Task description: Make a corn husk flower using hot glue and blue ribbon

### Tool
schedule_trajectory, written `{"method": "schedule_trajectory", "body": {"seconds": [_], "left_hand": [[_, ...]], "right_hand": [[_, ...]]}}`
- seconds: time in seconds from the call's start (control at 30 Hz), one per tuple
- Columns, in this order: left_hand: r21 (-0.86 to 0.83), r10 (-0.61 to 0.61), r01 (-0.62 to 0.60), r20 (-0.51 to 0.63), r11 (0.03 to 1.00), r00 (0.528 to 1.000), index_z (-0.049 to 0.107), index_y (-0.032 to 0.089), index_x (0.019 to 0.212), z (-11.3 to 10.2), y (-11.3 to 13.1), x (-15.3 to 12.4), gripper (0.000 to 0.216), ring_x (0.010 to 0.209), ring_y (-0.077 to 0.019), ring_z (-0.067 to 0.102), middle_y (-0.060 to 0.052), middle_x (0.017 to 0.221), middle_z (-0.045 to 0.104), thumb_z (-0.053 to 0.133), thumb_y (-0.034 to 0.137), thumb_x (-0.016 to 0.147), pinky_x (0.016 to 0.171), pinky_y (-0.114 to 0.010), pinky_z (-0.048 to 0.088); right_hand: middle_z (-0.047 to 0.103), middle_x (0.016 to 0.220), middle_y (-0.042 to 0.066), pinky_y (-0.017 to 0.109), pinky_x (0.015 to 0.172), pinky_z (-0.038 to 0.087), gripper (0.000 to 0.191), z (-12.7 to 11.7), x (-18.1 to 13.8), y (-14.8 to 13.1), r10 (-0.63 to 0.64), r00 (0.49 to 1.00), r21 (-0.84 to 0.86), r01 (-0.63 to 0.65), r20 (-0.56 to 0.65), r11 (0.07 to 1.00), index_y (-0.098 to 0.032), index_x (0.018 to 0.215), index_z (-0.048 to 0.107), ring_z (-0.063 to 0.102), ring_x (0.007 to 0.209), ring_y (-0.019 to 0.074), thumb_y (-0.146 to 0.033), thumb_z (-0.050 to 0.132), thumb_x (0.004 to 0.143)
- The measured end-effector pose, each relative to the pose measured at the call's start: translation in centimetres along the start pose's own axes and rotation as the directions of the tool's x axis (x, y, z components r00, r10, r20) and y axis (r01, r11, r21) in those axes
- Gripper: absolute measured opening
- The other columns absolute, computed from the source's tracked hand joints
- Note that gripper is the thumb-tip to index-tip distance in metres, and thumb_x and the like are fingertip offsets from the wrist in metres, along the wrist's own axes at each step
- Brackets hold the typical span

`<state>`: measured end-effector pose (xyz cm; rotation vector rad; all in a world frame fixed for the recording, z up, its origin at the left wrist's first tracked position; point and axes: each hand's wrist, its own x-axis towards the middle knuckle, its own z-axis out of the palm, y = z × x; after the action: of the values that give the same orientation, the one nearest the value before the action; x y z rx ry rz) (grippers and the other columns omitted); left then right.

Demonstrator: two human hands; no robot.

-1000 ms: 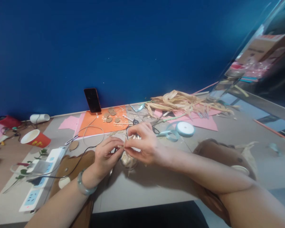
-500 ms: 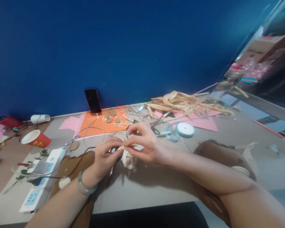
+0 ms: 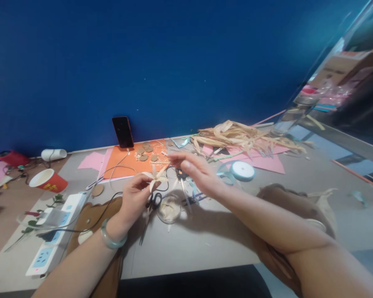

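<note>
My left hand (image 3: 136,196) pinches a pale, star-shaped husk flower (image 3: 156,177) by its base, petals spread upward. My right hand (image 3: 196,170) hovers to the right of it, fingers stretched out and pointing left, with nothing visible in them. Below the flower, a small clear bowl (image 3: 170,209) holds pale petal pieces. Scissors (image 3: 156,200) with black handles lie at the bowl's left, blades toward me. Under and beside my right hand are thin tools and ribbon bits, partly hidden.
A ribbon spool (image 3: 242,170) and a heap of dried husks (image 3: 233,134) lie to the right. Behind are orange paper (image 3: 121,163) with wooden discs and a leaning phone (image 3: 122,131). A power strip (image 3: 57,236) and red paper cup (image 3: 51,182) stand left.
My right hand has let go of the husk flower and moved up and right, its fingers straightening. My left hand keeps the flower, now raised and turned, leaving the bowl and scissors uncovered.
</note>
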<state>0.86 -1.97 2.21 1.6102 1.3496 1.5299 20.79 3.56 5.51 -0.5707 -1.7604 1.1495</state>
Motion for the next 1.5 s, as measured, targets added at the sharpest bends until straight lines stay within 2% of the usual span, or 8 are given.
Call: {"method": "schedule_trajectory", "body": {"seconds": [0.2,0.4,0.63,0.9,1.0,1.1,1.27,1.5], "left_hand": [[-0.18,-0.215,0.216,0.026,0.96,0.976,0.064,0.015,0.066,-0.2,-0.1,0.8,0.022,0.054,-0.0101,0.056,0.001,0.06,0.062,0.076,0.034,0.07,0.054,-0.022,0.046],[-0.426,-0.348,0.394,0.185,0.814,0.919,0.063,0.016,0.066,-0.1,-0.6,1.1,0.026,0.051,-0.0092,0.055,-0.002,0.067,0.067,0.079,0.036,0.065,0.051,-0.023,0.046],[-0.348,-0.299,0.563,0.581,0.75,0.757,0.073,0.015,0.077,0.3,-0.2,0.2,0.022,0.078,-0.0209,0.067,-0.011,0.093,0.073,0.08,0.033,0.065,0.069,-0.032,0.052],[-0.449,-0.309,0.543,0.494,0.71,0.812,0.069,0.016,0.07,0.2,-0.6,1.1,0.02,0.078,-0.0154,0.064,-0.005,0.084,0.068,0.082,0.03,0.064,0.072,-0.029,0.049],[-0.515,-0.37,0.55,0.415,0.658,0.831,0.069,0.016,0.066,-0.1,-0.9,1.7,0.027,0.073,-0.0124,0.062,-0.003,0.079,0.067,0.087,0.032,0.055,0.071,-0.027,0.049],[-0.582,-0.394,0.55,0.383,0.599,0.835,0.067,0.016,0.063,-0.2,-1.5,2.0,0.026,0.073,-0.0113,0.062,-0.002,0.078,0.068,0.088,0.029,0.054,0.072,-0.026,0.048],[-0.633,-0.387,0.515,0.342,0.578,0.856,0.068,0.016,0.069,-0.4,-2.0,2.2,0.016,0.071,-0.0084,0.061,0.0,0.075,0.067,0.082,0.024,0.065,0.072,-0.023,0.047],[-0.624,-0.314,0.536,0.438,0.569,0.842,0.069,0.017,0.066,-0.6,-1.0,1.8,0.012,0.107,-0.0225,0.064,-0.008,0.114,0.071,0.08,0.023,0.066,0.097,-0.035,0.044]], "right_hand": [[0.06,0.118,0.014,0.04,0.081,0.055,0.065,-0.9,1.7,1.3,0.383,0.923,0.398,-0.358,0.017,0.845,-0.019,0.126,0.055,0.061,0.101,0.0225,-0.067,0.032,0.09],[0.061,0.117,0.012,0.046,0.083,0.054,0.068,-0.9,1.7,0.4,0.394,0.918,0.507,-0.362,0.049,0.782,-0.022,0.125,0.054,0.058,0.106,0.0245,-0.071,0.026,0.088],[0.06,0.123,0.014,0.049,0.092,0.05,0.088,0.3,1.1,0.2,0.292,0.951,0.549,-0.3,0.104,0.78,-0.023,0.127,0.053,0.056,0.115,0.0269,-0.085,0.014,0.078],[0.061,0.115,0.011,0.045,0.081,0.056,0.064,-0.6,1.7,1.3,0.222,0.975,0.365,-0.199,-0.02,0.909,-0.023,0.113,0.058,0.059,0.107,0.0246,-0.074,0.034,0.083],[0.062,0.107,0.01,0.041,0.077,0.055,0.042,-1.8,2.1,1.8,0.122,0.947,0.025,-0.12,-0.298,0.992,-0.021,0.105,0.06,0.06,0.097,0.0223,-0.057,0.047,0.088],[0.057,0.119,0.013,0.049,0.097,0.045,0.034,-2.9,2.2,2.1,-0.229,0.847,-0.431,0.001,-0.479,0.903,-0.02,0.112,0.058,0.053,0.115,0.0269,-0.04,0.057,0.086],[0.046,0.139,0.012,0.059,0.11,0.025,0.043,-3.8,2.2,1.6,-0.495,0.774,-0.725,0.069,-0.394,0.685,-0.025,0.128,0.052,0.038,0.133,0.0319,-0.029,0.055,0.086],[0.058,0.13,0.011,0.052,0.107,0.032,0.036,-1.3,1.4,3.3,-0.147,0.989,-0.634,0.127,0.021,0.763,-0.024,0.106,0.069,0.049,0.125,0.0296,-0.039,0.074,0.073]]}}
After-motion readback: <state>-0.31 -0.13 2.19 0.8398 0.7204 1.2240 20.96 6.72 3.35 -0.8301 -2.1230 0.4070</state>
